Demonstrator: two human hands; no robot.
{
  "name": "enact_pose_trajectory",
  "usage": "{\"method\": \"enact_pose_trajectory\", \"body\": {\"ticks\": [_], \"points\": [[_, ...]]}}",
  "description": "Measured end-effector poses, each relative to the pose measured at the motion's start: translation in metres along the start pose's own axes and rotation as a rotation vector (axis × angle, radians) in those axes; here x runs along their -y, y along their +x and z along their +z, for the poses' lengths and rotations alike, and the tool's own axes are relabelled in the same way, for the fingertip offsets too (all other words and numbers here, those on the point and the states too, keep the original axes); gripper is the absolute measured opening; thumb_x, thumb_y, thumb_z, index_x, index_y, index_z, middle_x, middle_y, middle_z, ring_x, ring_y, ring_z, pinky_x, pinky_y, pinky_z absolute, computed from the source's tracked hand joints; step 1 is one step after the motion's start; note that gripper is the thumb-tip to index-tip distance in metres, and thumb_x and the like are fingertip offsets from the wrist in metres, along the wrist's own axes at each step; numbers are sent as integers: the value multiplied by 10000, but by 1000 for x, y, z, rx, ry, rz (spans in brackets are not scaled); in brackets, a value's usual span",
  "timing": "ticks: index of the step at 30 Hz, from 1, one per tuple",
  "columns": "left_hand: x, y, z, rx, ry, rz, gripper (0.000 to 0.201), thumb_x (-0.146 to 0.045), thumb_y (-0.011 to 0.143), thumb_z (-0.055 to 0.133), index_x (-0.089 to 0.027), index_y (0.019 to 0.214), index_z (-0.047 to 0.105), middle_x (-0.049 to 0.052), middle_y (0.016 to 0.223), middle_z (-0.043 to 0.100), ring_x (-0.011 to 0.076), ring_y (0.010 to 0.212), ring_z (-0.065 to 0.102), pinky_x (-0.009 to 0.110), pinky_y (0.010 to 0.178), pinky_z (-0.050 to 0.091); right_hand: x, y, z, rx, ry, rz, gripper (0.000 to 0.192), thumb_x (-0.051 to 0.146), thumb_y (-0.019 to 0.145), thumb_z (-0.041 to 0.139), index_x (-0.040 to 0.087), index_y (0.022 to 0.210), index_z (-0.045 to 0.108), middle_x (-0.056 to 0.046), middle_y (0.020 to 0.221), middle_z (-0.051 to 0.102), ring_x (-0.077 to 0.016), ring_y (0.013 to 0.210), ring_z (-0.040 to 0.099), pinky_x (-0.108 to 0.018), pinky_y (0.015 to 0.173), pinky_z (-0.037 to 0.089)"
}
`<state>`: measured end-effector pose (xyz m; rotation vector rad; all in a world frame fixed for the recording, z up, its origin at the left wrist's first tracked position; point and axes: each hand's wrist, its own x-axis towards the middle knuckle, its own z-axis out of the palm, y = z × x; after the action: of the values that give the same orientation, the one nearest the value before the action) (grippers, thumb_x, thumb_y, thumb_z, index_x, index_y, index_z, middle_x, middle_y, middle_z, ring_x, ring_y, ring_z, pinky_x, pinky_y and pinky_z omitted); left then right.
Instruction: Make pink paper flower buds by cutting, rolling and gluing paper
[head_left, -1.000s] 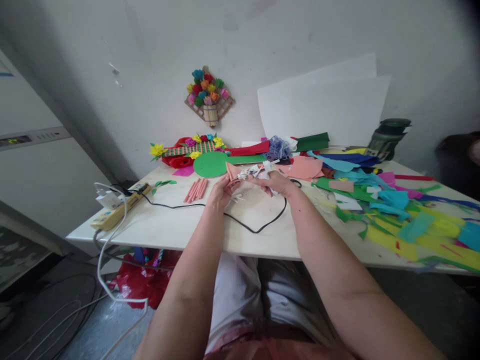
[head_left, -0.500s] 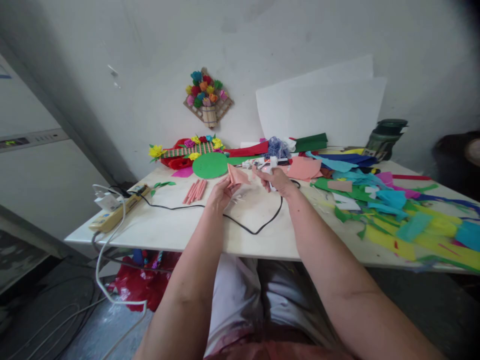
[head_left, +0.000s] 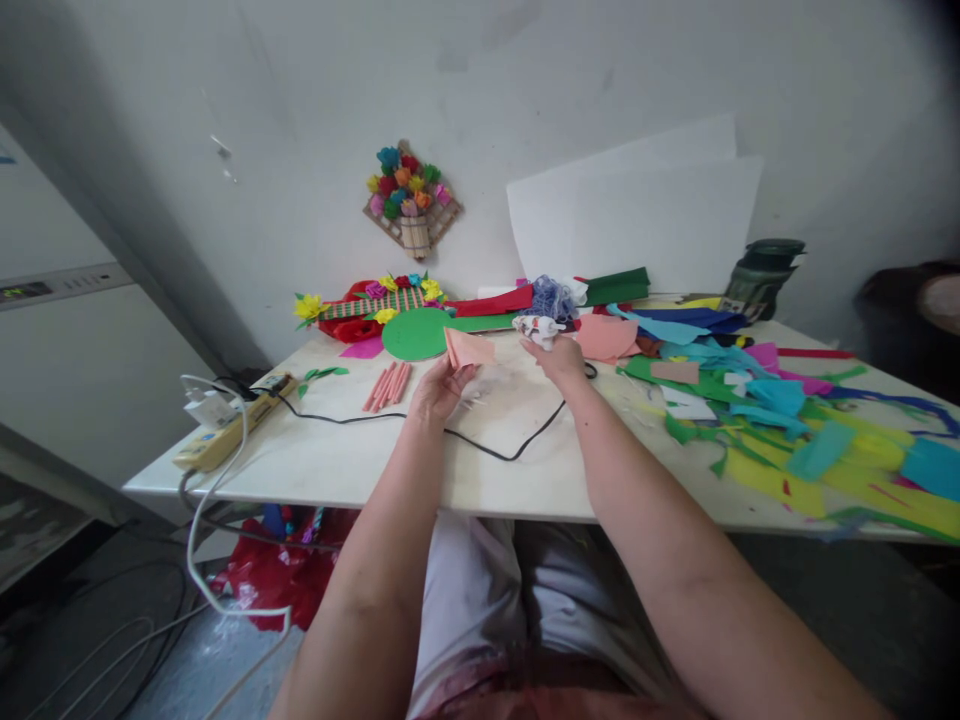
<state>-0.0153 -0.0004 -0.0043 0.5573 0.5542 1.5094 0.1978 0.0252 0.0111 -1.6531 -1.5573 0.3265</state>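
My left hand (head_left: 439, 385) was closed on a folded pink paper piece (head_left: 469, 349), pinched at its lower edge and held up just above the white table (head_left: 360, 460). My right hand (head_left: 559, 355) was wrapped around a small white glue gun (head_left: 538, 327), raised over the table's far half, a little apart from the pink piece.

Everything else I place by that table. Two large white sheets (head_left: 637, 215) leaned on the wall behind its far edge. A heap of coloured paper scraps (head_left: 787, 420) covered its right side. A green paper disc (head_left: 415, 334) lay near the far edge, just beyond my left hand, with a red and yellow flower piece (head_left: 367, 305) left of it. A black cord (head_left: 480, 440) looped across the middle toward my right hand. A beige power strip (head_left: 217, 435) sat at the left corner. A bundle of pink paper sticks (head_left: 388, 383) lay left of my left hand. A dark jar (head_left: 761, 270) stood at the far right edge.
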Motion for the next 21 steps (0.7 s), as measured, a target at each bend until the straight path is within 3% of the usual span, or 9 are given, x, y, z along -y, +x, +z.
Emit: {"method": "enact_pose_trajectory", "body": {"ticks": [4, 8, 12, 16, 21], "points": [[0, 0, -1, 2, 15, 2, 134, -102, 823, 513, -132, 869, 634, 45, 770, 696, 140, 733, 667, 347, 884, 505, 4, -4, 0, 39, -179, -52, 427, 495, 783, 497, 168, 1013, 647, -138, 982, 676, -280, 951, 609, -326, 741, 450], [1, 1, -4, 24, 55, 14, 198, -99, 794, 541, -144, 966, 626, 39, 799, 699, 146, 745, 670, 358, 901, 499, 3, -6, 5, 157, -364, -96, 356, 320, 790, 475, 189, 1097, 603, -126, 1070, 652, -290, 987, 593, -354, 772, 437], [2, 2, -5, 72, 102, 7, 228, -87, 775, 540, -146, 979, 624, 49, 840, 702, 162, 778, 668, 368, 890, 507, -3, -5, 13, 268, -465, -195, 413, 251, 775, 483, 193, 1179, 553, -132, 1176, 592, -281, 1021, 575, -348, 802, 424], [4, 3, -4, 88, 120, 5, 179, -73, 767, 536, -135, 900, 638, 49, 810, 698, 154, 749, 660, 336, 835, 531, -8, -6, 18, 283, -535, -236, 414, 273, 816, 461, 167, 1207, 547, -166, 1151, 577, -286, 1056, 541, -357, 848, 393], [5, 2, -3, 123, 141, -15, 132, -82, 756, 562, -126, 846, 648, 50, 798, 692, 137, 702, 649, 298, 785, 541, -8, -8, 17, 292, -558, -217, 426, 449, 820, 478, 204, 1137, 621, -164, 1182, 541, -302, 1108, 478, -382, 883, 360]]}}
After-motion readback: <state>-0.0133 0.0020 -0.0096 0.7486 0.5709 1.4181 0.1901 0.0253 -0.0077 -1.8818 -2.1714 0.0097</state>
